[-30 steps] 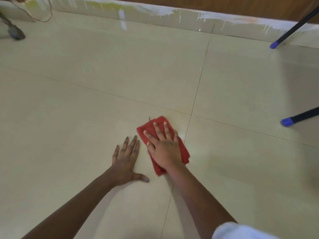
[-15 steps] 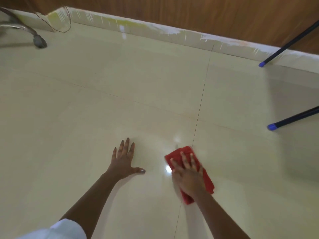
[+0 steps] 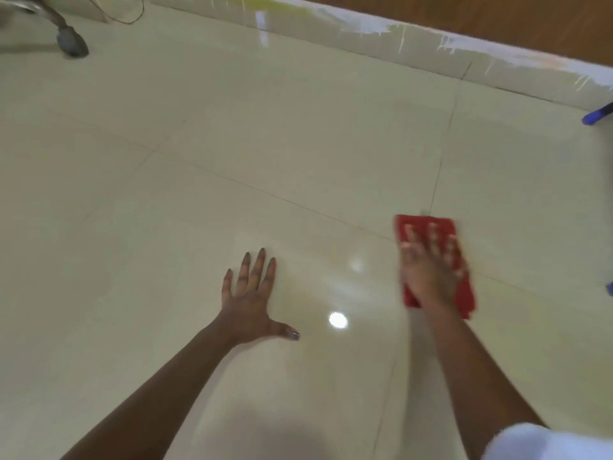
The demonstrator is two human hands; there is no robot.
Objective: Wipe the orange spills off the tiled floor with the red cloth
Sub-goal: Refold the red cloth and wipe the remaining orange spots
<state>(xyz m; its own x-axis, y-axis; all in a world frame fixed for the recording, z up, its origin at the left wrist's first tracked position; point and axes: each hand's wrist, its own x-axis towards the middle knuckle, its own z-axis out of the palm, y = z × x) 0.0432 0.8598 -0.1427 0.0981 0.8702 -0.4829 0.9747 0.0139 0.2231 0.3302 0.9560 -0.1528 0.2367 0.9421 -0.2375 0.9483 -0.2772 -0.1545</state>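
The folded red cloth (image 3: 464, 293) lies flat on the cream tiled floor (image 3: 298, 144), right of centre, beside a grout line. My right hand (image 3: 431, 270) presses down on the cloth with fingers spread and is blurred by motion. My left hand (image 3: 252, 300) rests flat on the tile to the left, fingers apart, holding nothing. I can make out no orange spill on the glossy tiles; a bright light reflection sits between my hands.
A pale skirting (image 3: 365, 31) under a wooden wall runs along the far side. Blue-tipped stand feet (image 3: 597, 116) poke in at the right edge. A grey chair foot (image 3: 71, 41) and a thin cable (image 3: 129, 18) are at the far left.
My right hand has swept the red cloth to the right, away from my left hand, across the grout line. My left hand has stayed planted on the tile. The view has shifted.
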